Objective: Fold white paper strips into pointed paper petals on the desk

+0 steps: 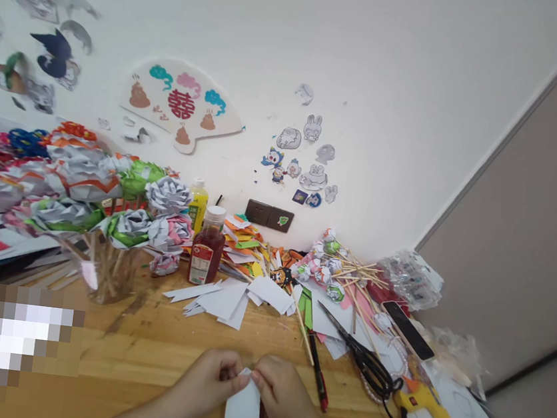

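From here I see the left hand (219,378) pinching the top of a white paper strip (242,414), narrow and tapering at that end, over the near part of the wooden table (142,348); the right hand (280,392) pinches its tip.

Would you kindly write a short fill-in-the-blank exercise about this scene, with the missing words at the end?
1. The left hand and the right hand both pinch a strip of ____ paper.
2. In the picture, the pen lies to the ____ of the scissor handles.
3. The fan-shaped decoration is on the ____.

Missing words: white; left; wall.
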Motion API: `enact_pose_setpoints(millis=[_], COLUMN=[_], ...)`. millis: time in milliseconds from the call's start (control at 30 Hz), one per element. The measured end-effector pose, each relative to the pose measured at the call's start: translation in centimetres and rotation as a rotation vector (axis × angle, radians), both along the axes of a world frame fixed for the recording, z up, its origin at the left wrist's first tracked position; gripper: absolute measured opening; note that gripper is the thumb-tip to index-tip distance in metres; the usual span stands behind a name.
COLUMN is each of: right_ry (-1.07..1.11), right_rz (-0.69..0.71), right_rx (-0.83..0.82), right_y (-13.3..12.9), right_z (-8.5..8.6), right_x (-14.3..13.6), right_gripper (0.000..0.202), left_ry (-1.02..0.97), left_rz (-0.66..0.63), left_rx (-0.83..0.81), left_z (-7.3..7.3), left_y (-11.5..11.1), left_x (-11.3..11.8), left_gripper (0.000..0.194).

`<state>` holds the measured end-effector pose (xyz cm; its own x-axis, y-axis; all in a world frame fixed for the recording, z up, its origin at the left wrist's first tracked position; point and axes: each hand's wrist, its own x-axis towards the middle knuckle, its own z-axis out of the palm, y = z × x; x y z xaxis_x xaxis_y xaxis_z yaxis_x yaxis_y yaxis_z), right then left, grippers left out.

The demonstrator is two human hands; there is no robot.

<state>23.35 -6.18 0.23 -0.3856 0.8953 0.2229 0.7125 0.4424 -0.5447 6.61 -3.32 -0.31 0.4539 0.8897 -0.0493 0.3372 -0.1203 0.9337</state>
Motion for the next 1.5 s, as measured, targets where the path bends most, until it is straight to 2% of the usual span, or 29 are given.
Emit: enact_pose_setpoints(millis=[233,467,600,700,900,1067,1200,1300,1500], right_ry=[-0.08,0.135,0.319,0.371,0.321,0.436,0.448,0.444,0.414], right_rz=[0.016,-0.089,-0.107,-0.136,-0.167,-0.096,-0.242,-0.292,-0.116], right_rx=[0.035,-0.101,-0.207,-0.268,-0.122,-0.25,-0.135,-0.086,-0.051], right_y=[0.3,0.4,0.9,1.5,2.2,2.2,2.7,2.9,2.7], right_z=[-1.0,0.0,-0.3,-1.1,-1.5,-1.8,-2.5,-2.8,-2.8], right_x=[-0.2,0.3,0.7,1.1,1.9,1.6,1.6,1.9,1.7], right_gripper=[0.024,0.028,0.01,0.017,0.015,0.011,0.008,0.017,0.026], left_ry=[-0.037,-0.163,-0.249,-0.274,-0.356,-0.502,-0.51,-0.484,-0.473], left_rz=[-0.024,0.186,0.301,0.342,0.383,0.436,0.348,0.324,0.369], left_rx=[0.014,-0.057,-0.063,-0.09,-0.075,-0.133,-0.138,-0.125,-0.164], left_z=[0.3,-1.0,-0.7,-0.3,-0.7,-0.9,-0.8,-0.6,-1.0], left_y=[-0.2,0.7,1.3,1.5,1.5,1.9,1.6,1.4,1.6], left_x=[0.0,-0.2,-0.6,-0.8,-1.0,-1.1,-0.7,-0.6,-0.8], left_gripper=[0.047,0.053,0.05,0.049,0.049,0.057,0.057,0.056,0.054])
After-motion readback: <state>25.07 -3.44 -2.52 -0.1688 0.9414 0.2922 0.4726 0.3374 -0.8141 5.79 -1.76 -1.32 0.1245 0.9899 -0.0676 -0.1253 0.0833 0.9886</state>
